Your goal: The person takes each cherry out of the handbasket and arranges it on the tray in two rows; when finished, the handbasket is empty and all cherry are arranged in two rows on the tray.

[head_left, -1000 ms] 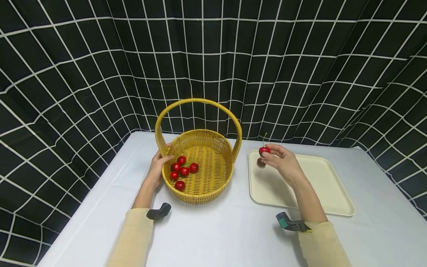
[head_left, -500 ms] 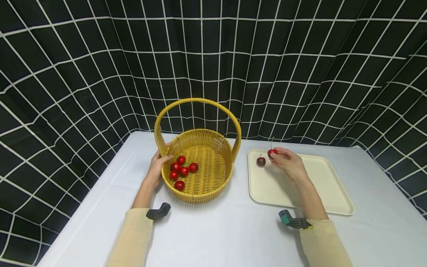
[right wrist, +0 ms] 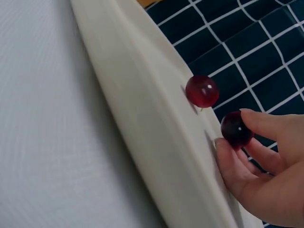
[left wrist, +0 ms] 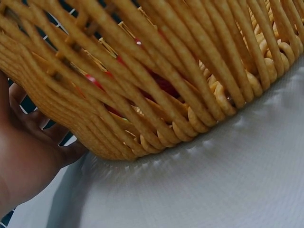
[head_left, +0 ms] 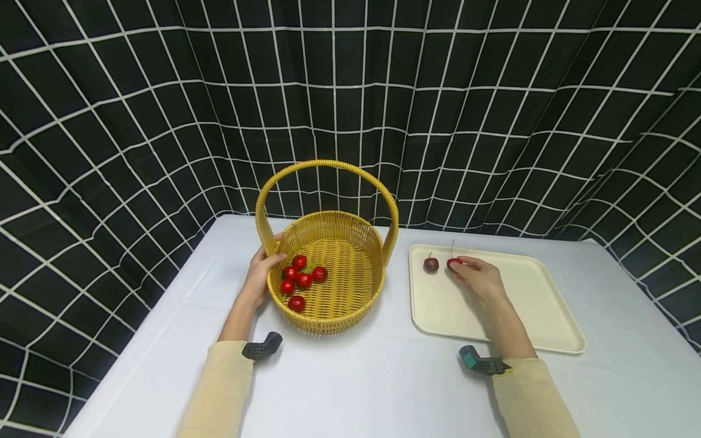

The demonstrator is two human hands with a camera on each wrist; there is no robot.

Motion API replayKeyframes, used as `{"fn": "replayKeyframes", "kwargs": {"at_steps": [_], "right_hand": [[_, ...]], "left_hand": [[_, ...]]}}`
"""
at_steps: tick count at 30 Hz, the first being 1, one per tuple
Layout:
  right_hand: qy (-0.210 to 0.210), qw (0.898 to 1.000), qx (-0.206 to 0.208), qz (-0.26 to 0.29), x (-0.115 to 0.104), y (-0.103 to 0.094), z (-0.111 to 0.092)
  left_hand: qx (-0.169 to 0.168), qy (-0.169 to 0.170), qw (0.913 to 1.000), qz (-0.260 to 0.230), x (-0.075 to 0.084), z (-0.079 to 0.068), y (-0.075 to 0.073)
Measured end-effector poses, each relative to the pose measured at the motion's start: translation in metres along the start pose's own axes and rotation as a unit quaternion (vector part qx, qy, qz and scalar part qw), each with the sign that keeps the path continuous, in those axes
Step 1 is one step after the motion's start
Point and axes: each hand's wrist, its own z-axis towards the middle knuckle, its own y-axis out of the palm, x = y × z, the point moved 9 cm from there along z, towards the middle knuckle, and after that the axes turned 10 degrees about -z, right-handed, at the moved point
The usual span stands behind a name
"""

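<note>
My left hand (head_left: 256, 275) holds the left side of a yellow wicker basket (head_left: 327, 320), its thumb over the rim near the handle's foot. In the left wrist view that hand (left wrist: 31, 152) lies against the woven wall (left wrist: 185, 80). Several red cherries (head_left: 303, 280) lie in the left part of the basket. Over the back left of a cream tray (head_left: 526, 304), my right hand (head_left: 482, 281) pinches a stemmed cherry (head_left: 453, 264) between thumb and fingers, low to the surface. A darker cherry (head_left: 431, 265) sits on the tray just left of it. The right wrist view shows the held cherry (right wrist: 234, 129) close to the tray.
A white cloth (head_left: 361, 383) covers the table. Behind and at the sides hangs a black curtain (head_left: 361, 97) with a white grid. The basket's tall arched handle (head_left: 327, 163) rises above its rim. A black wrist camera (head_left: 263, 347) sits by each sleeve.
My right hand has moved right and down with its cherry, from above the darker cherry to close over the tray beside it. The left hand and basket have stayed put.
</note>
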Motion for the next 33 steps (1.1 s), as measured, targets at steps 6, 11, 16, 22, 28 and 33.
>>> {"fn": "replayKeyframes", "kwargs": {"at_steps": [6,11,16,22,28,33], "right_hand": [[0.002,0.999,0.027,-0.032,0.003,-0.004,0.003],[-0.001,0.996,0.059,-0.060,0.005,-0.009,0.006],[0.001,0.995,0.070,-0.074,0.005,-0.009,0.006],[0.007,0.989,0.081,-0.126,0.004,-0.009,0.002],[0.002,0.983,0.087,-0.159,0.003,-0.010,0.000],[-0.005,0.985,0.084,-0.154,0.002,-0.010,0.001]], "left_hand": [[0.004,0.000,1.0000,0.002,0.000,0.000,-0.001],[0.005,0.001,1.0000,0.003,0.000,0.001,-0.001],[0.005,-0.001,1.0000,0.001,-0.001,0.001,-0.002],[0.003,0.000,1.0000,-0.003,-0.001,0.001,-0.001],[0.004,0.003,0.9999,-0.010,0.000,0.000,0.000],[0.007,-0.003,0.9999,-0.014,-0.001,0.000,0.000]]}}
